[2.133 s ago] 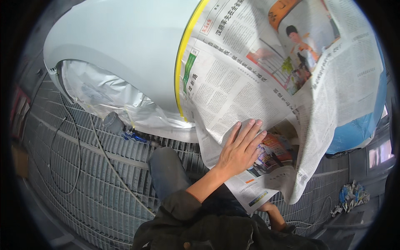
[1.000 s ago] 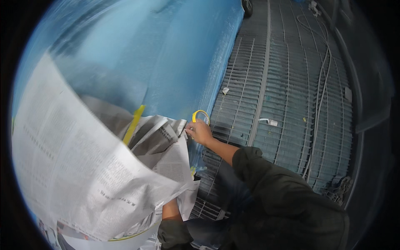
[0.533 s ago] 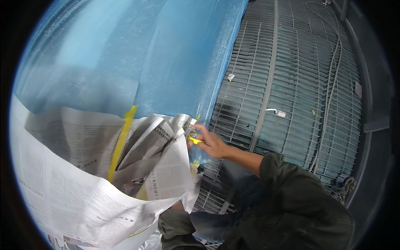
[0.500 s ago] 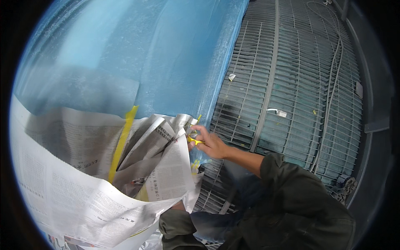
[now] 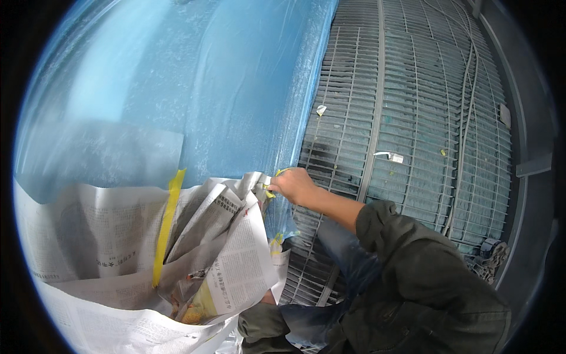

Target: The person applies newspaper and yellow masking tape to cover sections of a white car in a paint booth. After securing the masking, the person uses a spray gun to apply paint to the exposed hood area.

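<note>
My right hand (image 5: 296,186) is closed at the upper right corner of the newspaper sheets, where yellow masking tape (image 5: 270,193) shows at its fingertips. Crumpled and folded newspaper (image 5: 244,251) hangs beside that hand, against a surface covered in blue plastic film (image 5: 247,88). My left hand (image 5: 268,298) is behind the lower newspaper edge; only a bit near the cuff shows, and its fingers are hidden. A yellow tape strip (image 5: 167,227) runs down across the sheets to the left. More tape (image 5: 276,243) clings to the film below my right hand.
A metal floor grating (image 5: 413,118) lies to the right, with a hose (image 5: 466,124) along it. Scraps of paper (image 5: 321,110) and a small white item (image 5: 395,157) rest on the grating. A round metal fitting (image 5: 494,253) stands at the lower right.
My right hand has turned over and moved up slightly along the newspaper corner. Its fingers, partly spread before, are now curled in. The whole view has shifted a little.
</note>
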Available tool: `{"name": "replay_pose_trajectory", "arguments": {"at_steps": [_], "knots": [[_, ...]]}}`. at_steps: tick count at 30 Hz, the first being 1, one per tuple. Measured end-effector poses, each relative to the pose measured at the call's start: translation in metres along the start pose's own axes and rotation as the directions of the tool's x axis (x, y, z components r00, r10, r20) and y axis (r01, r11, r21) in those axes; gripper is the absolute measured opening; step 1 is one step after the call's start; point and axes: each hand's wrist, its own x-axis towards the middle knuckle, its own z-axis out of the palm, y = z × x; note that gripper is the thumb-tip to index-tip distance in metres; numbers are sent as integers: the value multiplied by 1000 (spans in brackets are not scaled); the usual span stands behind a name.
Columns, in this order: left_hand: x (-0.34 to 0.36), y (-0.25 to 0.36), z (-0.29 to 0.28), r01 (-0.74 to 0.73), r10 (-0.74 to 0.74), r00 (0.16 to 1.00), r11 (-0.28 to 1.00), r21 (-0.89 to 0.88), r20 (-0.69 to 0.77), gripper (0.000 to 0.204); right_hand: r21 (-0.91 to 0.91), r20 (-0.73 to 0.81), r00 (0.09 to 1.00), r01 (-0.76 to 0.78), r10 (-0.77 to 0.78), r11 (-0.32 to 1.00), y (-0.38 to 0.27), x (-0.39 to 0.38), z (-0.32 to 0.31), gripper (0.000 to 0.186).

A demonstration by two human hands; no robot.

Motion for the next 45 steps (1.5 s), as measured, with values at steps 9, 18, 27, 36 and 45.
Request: {"name": "replay_pose_trajectory", "arguments": {"at_steps": [9,18,27,36,45], "knots": [[1,0,8,4,-4,1000,1000,-29,6,34,-171,-29,999,36,-41,985,-4,28,5,49],[-1,13,24,-20,21,1000,997,-74,8,32,-199,-11,983,179,-185,964,18,33,0,31],[2,12,27,-13,14,1000,996,-92,14,31,-261,16,985,169,-171,950,32,27,-14,12],[22,9,26,-25,23,1000,992,-125,-15,30,369,-359,767,-406,532,836,68,17,-1,27],[20,9,36,-26,23,1000,987,-157,-21,29,-23,177,984,7,-3,1000,17,39,-4,18]]}}
